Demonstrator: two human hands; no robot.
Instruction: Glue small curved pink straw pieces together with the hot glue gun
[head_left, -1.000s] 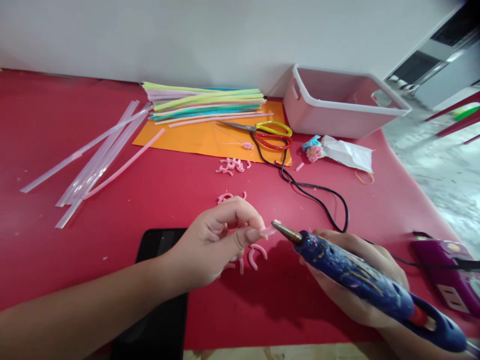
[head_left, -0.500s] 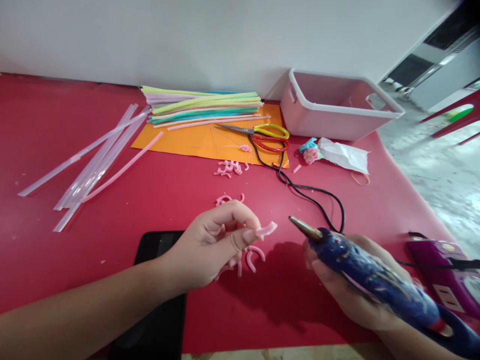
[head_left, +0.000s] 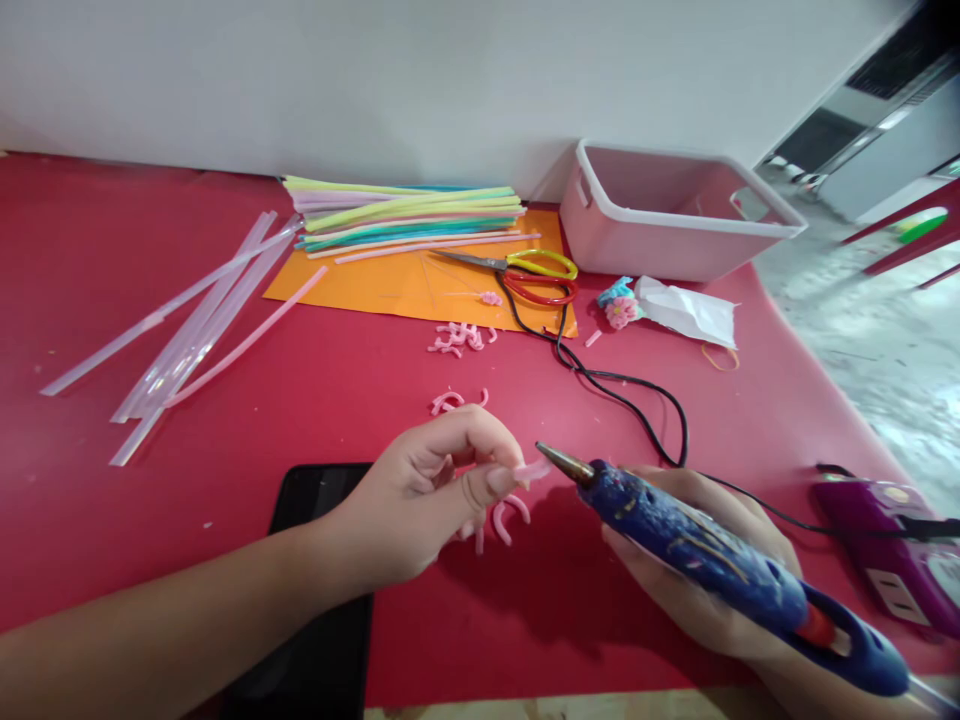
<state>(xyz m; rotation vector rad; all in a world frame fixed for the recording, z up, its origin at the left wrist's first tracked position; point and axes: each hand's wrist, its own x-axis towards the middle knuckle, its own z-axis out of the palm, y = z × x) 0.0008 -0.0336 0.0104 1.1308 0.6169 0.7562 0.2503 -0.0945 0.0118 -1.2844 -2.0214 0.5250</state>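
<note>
Between thumb and forefinger, my left hand [head_left: 450, 490] pinches a short pink piece of pipe cleaner [head_left: 535, 470], its free end pointing right. My right hand [head_left: 697, 570] is wrapped round a blue hot glue gun [head_left: 690, 540], whose metal nozzle is at the end of the pink piece; whether they touch I cannot tell. A glue stick sticks out of the gun's rear. Below my left fingers lie curved pink pieces [head_left: 511, 518], partly hidden by the hand. More cut pink pieces [head_left: 459, 338] lie farther back on the red table [head_left: 300, 370].
Behind are pipe cleaners [head_left: 409, 215] and scissors [head_left: 525, 272] on orange card [head_left: 352, 290]. Clear glue sticks [head_left: 202, 320] lie left, a phone [head_left: 315, 620] under my left forearm. A pink bin [head_left: 675, 235], small flowers [head_left: 621, 308], a black cord [head_left: 637, 400] and a purple power strip [head_left: 885, 550] are rightward.
My right hand has brought the glue gun left, so its nozzle has come from a gap away to the end of the pink piece. My left hand has barely moved.
</note>
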